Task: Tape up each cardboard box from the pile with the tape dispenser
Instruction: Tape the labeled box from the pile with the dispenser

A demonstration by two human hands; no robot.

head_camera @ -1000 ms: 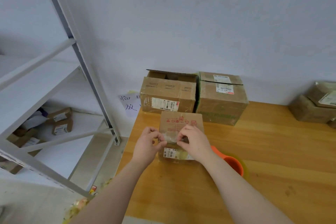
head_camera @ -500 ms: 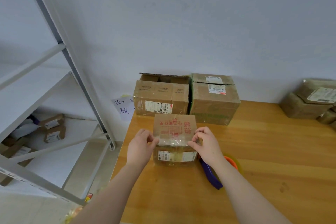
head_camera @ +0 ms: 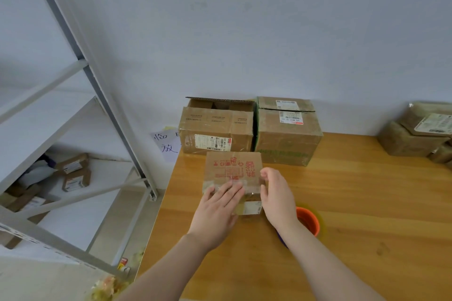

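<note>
Your two forearms come in from the lower edge of the frame, over the wooden table (head_camera: pixel 354 239). Your left hand (head_camera: pixel 216 212) lies flat, palm down, on the near part of the small cardboard box (head_camera: pixel 232 166), a little below the middle of the frame. Its fingers are straight and close together, and they press on a strip of clear tape (head_camera: pixel 252 187) that runs across the top of the box. Your right hand (head_camera: pixel 277 199) stands on its edge just beside the right side of the same box. Its fingers are relaxed and a little curved, and they hold nothing. I cannot tell whether it touches the cardboard. The box has red printed characters on its top.

The tape dispenser (head_camera: pixel 308 223) lies on the table just right of your right wrist, which covers part of it. You see an orange core with a yellowish roll around it, and a bit of purple under the wrist.

Further back, at the wall, two bigger boxes stand side by side. The open cardboard box (head_camera: pixel 215 129) is at left, and the closed cardboard box (head_camera: pixel 288 137), with green print and white labels, is at right. At the right edge of the frame, wrapped parcels (head_camera: pixel 413 137) are stacked on the table. A paper sheet (head_camera: pixel 166 144) with handwritten characters is left of the open box. In the left half of the frame stands a grey metal shelf rack (head_camera: pixel 97 85), with several small boxes (head_camera: pixel 74 173) on a lower shelf.
</note>
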